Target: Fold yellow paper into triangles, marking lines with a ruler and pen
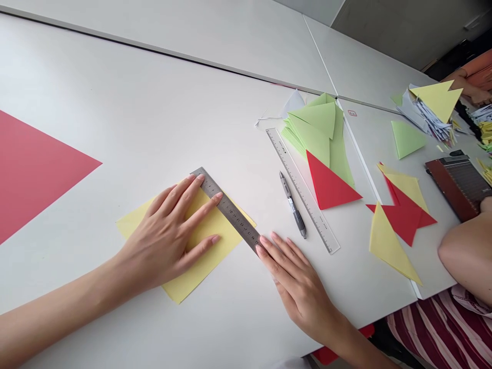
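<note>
A steel ruler (235, 213) lies slantwise across a yellow sheet of paper (205, 270) on the white table. My left hand (167, 233) rests flat and spread on the sheet, with some fingertips pressing the ruler's upper end. At the lower end, the stretched fingers of my right hand (298, 279) touch the ruler; its thumb is mostly hidden. To the right of the ruler are a grey-black pen (292, 206) and a clear plastic ruler (303, 192).
Folded green papers (313, 125) and a red folded triangle (330, 182) lie beyond the clear ruler. A large red paper (34, 177) is at left. Farther right are red and yellow folded pieces (390, 243), a paper cutter (453, 184) and a co-worker's arm (467, 251).
</note>
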Available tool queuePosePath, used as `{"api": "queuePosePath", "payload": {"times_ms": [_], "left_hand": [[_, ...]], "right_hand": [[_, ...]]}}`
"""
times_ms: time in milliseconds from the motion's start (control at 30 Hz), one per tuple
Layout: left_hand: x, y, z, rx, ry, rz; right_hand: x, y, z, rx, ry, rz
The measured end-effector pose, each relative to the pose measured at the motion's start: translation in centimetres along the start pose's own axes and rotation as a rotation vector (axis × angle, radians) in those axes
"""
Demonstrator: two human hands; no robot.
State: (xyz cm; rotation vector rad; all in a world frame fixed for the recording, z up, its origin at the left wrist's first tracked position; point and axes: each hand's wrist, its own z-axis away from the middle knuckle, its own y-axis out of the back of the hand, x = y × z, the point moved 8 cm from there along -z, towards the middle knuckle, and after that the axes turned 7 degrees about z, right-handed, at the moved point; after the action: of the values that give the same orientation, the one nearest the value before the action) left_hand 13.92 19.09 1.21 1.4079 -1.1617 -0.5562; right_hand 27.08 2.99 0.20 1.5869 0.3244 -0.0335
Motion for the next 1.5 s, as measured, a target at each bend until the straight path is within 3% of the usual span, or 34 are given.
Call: {"api": "queuePosePath", "payload": {"times_ms": [1500], "left_hand": [[-0.22,-0.29,-0.01,-0.056,0.026,0.007]], "right_hand": [[0.06,-0.25,0.14,-0.035,0.018,0.043]]}}
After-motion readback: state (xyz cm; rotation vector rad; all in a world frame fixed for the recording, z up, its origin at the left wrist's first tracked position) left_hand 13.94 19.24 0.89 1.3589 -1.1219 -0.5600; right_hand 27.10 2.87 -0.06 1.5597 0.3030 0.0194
